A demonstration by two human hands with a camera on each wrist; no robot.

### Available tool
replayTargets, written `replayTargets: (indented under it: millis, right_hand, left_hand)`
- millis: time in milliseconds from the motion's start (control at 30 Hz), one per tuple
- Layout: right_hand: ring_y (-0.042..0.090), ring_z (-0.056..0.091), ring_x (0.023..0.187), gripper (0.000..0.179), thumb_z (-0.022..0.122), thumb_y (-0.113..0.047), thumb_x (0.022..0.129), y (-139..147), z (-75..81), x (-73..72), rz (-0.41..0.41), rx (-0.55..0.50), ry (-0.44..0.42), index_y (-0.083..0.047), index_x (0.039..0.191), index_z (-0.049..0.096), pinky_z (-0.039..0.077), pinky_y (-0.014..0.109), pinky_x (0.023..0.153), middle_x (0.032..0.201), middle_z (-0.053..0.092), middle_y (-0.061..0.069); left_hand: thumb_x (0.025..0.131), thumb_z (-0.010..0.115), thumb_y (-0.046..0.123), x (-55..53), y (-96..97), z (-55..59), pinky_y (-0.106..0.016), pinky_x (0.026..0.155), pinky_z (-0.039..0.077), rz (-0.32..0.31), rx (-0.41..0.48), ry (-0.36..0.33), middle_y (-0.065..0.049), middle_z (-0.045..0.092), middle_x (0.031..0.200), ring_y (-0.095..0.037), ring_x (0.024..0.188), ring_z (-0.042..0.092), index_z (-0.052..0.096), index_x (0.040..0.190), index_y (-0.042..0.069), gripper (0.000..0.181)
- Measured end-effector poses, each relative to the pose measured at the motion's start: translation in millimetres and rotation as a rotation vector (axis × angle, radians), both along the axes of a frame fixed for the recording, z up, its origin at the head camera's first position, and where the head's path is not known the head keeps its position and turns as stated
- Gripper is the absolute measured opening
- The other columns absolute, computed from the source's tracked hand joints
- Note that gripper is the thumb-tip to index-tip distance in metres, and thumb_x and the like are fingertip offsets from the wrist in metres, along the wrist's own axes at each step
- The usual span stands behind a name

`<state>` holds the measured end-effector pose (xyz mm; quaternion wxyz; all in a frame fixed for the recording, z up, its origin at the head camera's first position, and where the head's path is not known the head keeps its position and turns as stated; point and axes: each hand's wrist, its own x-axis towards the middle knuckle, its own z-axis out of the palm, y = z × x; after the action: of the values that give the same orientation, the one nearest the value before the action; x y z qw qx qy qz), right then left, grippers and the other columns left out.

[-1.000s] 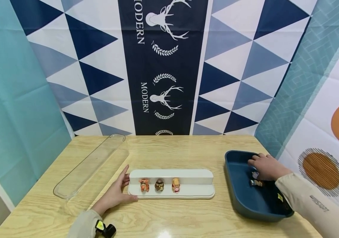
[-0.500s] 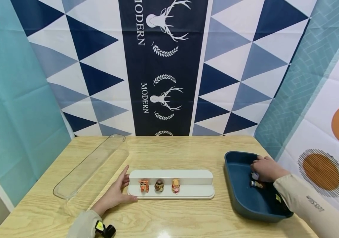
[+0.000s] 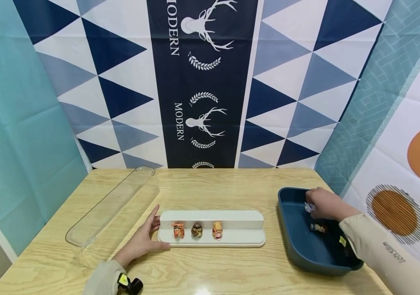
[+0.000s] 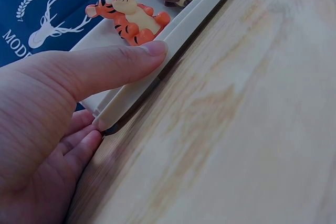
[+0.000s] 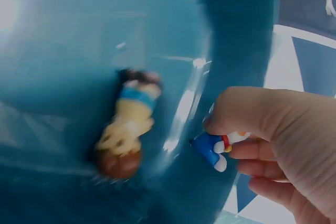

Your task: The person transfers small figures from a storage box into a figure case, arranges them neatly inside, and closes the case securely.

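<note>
In the right wrist view, my right hand (image 5: 283,140) pinches a small blue-and-white figurine (image 5: 209,148) with a red bow, between thumb and fingers. It is held over the deep blue bin (image 3: 298,250). A brown-haired figurine (image 5: 128,129) in yellow lies on the bin floor beside it. My left hand (image 3: 144,237) holds the left end of a long white stepped display stand (image 3: 243,235), thumb on the front rim and fingers at the end. On that stand are an orange tiger figurine (image 4: 134,17), a brown owl figurine (image 3: 197,230) and a yellow-and-orange figurine (image 3: 217,230).
A long clear plastic cover (image 3: 112,205) lies slantwise on the wooden table (image 3: 213,270) at the left. Patterned cloths hang behind the table and at both sides. The bin stands near the table's right edge.
My right hand has taken hold of the blue-and-white figurine and lifted it away from the brown-haired one. My left hand and the stand have stayed in place.
</note>
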<state>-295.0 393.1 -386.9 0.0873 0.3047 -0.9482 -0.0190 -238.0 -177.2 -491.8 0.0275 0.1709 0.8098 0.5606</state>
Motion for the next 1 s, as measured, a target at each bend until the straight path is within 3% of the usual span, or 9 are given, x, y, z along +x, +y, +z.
replayTargets:
  millis: [233, 833, 1000]
  right_hand:
    - [0.010, 0.040, 0.059, 0.030, 0.077, 0.000, 0.070, -16, 19.2, 3.3, -0.078, -0.202, -0.101, -0.012, 0.078, 0.051, 0.036, 0.028, 0.052, 0.068, 0.048, -0.005]
    - [0.014, 0.051, 0.063, 0.026, 0.078, -0.004, 0.074, -56, 29.2, 8.2, -0.172, -0.477, -0.069, -0.010, 0.083, 0.054, 0.045, 0.028, 0.055, 0.073, 0.059, -0.003]
    - [0.015, 0.058, 0.068, 0.038, 0.082, -0.004, 0.075, -70, 31.0, 11.9, -0.167, -0.545, -0.055, -0.001, 0.103, 0.057, 0.051, 0.030, 0.059, 0.081, 0.062, 0.002]
  left_hand:
    - [0.070, 0.093, 0.012, -0.5, -0.7, 0.7, -0.045, 0.116, 0.032, 0.000, -0.008, -0.011, -0.025, 0.040, 0.146, -0.040, 0.134, 0.041, 0.001, 0.160, 0.007, 0.129]
    - [0.070, 0.092, 0.009, 1.1, -0.8, 1.7, -0.047, 0.116, 0.030, -0.015, 0.003, 0.022, -0.026, 0.040, 0.144, -0.040, 0.132, 0.042, 0.001, 0.160, 0.005, 0.128]
    - [0.070, 0.092, 0.011, 0.1, -1.9, 0.9, -0.047, 0.116, 0.031, -0.013, -0.007, 0.017, -0.026, 0.040, 0.145, -0.041, 0.133, 0.042, 0.001, 0.160, 0.005, 0.128]
